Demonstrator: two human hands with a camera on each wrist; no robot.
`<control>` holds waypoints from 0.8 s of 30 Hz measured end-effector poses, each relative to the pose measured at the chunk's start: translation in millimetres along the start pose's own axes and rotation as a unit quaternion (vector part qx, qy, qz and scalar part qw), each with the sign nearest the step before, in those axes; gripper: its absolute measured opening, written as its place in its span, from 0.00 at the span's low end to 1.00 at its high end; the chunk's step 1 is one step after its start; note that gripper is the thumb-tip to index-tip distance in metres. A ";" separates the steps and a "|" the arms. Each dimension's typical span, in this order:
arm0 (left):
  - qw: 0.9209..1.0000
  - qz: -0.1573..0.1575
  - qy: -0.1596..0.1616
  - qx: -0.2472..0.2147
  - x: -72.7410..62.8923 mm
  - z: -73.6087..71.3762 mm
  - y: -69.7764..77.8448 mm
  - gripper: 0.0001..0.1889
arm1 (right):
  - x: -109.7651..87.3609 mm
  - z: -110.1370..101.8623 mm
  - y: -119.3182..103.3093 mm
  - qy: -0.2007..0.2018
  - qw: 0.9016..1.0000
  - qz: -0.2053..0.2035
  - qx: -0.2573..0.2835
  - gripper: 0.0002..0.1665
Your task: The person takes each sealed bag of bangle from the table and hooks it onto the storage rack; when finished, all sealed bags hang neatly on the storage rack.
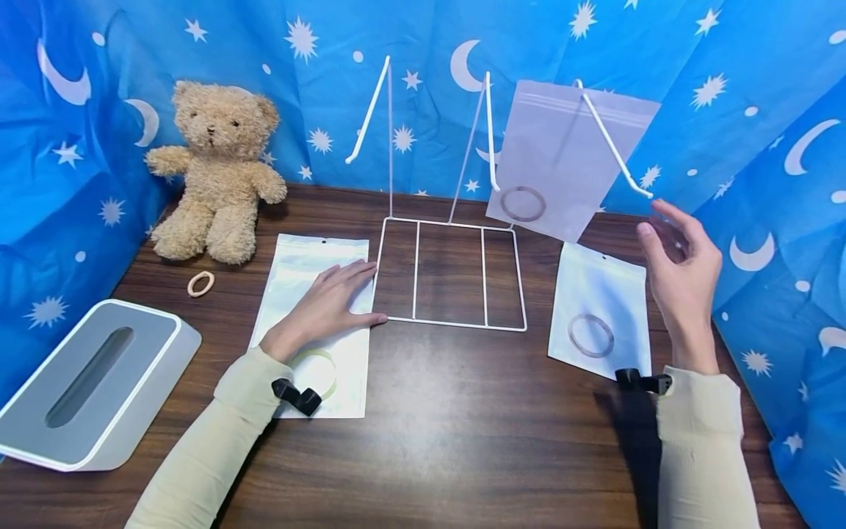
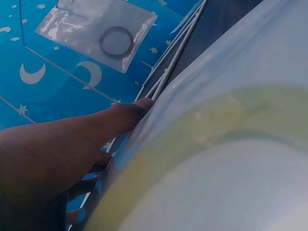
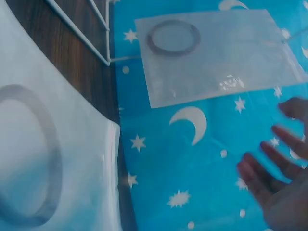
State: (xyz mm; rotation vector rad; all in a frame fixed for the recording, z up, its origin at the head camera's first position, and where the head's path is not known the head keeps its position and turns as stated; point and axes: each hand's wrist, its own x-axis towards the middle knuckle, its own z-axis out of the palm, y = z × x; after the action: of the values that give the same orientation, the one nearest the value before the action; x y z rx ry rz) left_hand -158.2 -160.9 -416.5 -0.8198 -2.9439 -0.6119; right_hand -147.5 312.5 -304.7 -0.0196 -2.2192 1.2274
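A white wire rack (image 1: 451, 323) with three upward prongs stands on the table. From its right prong hangs a translucent zip bag (image 1: 562, 147) with a brownish ring inside. My right hand (image 1: 687, 272) is beside that prong's tip, thumb and fingers apart and holding nothing. My left hand (image 1: 330, 297) lies over a white zip bag (image 1: 353, 367), its thumb touching the rack's front left corner and its fingers along the left rail. That bag holds a pale yellow ring (image 2: 192, 125), partly hidden by the wrist. A smaller white bag (image 1: 595, 290) with a brownish ring lies below my right hand.
A teddy bear (image 1: 218, 176) sits at the back left, with a small wooden ring (image 1: 201, 284) in front of it. A grey-topped tissue box (image 1: 142, 375) stands at the left edge. Blue star-and-moon cloth (image 1: 317, 88) surrounds the table's back and sides.
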 end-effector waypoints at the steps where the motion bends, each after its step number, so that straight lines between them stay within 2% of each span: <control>1: 1.000 0.000 0.001 0.000 -0.2 -0.4 0.6 0.50 | -3.4 -4.0 6.6 0.008 1.000 0.016 -0.010 0.23; 4: 1.000 0.001 -0.001 -0.002 0.1 -0.4 0.7 0.50 | -13.8 -13.6 22.8 0.023 0.997 0.074 -0.028 0.23; 7: 1.000 0.000 -0.003 -0.004 0.2 -0.3 0.7 0.51 | -20.4 -21.1 35.6 0.023 0.988 0.142 -0.063 0.25; 9: 1.000 -0.002 -0.005 -0.007 -0.2 -0.1 0.8 0.51 | -22.9 -24.6 44.4 0.005 0.977 0.184 -0.106 0.28; 11: 1.000 -0.006 -0.005 -0.007 -0.8 -0.2 0.3 0.51 | -23.6 -26.4 53.0 -0.042 0.963 0.216 -0.154 0.34; 15: 1.000 -0.009 -0.004 -0.004 -1.2 -0.2 -0.7 0.51 | -26.0 -27.1 69.0 -0.170 0.926 0.244 -0.232 0.48; 18: 1.000 -0.008 -0.003 -0.005 -1.0 -0.9 0.1 0.51 | -29.1 -25.1 77.5 -0.222 0.902 0.244 -0.279 0.54; 20: 1.000 -0.006 -0.002 -0.007 -0.6 -1.3 1.1 0.51 | -31.7 -22.8 81.5 -0.224 0.895 0.237 -0.304 0.56; 24: 1.000 -0.004 -0.004 -0.007 0.0 -1.1 2.6 0.50 | -34.6 -19.6 86.1 -0.208 0.898 0.223 -0.317 0.55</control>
State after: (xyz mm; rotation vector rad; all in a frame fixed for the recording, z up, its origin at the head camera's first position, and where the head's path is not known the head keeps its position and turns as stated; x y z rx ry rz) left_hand -157.0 -159.3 -414.5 -0.8135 -2.9545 -0.6324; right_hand -131.8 367.0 -380.8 -0.6056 -3.0279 0.6888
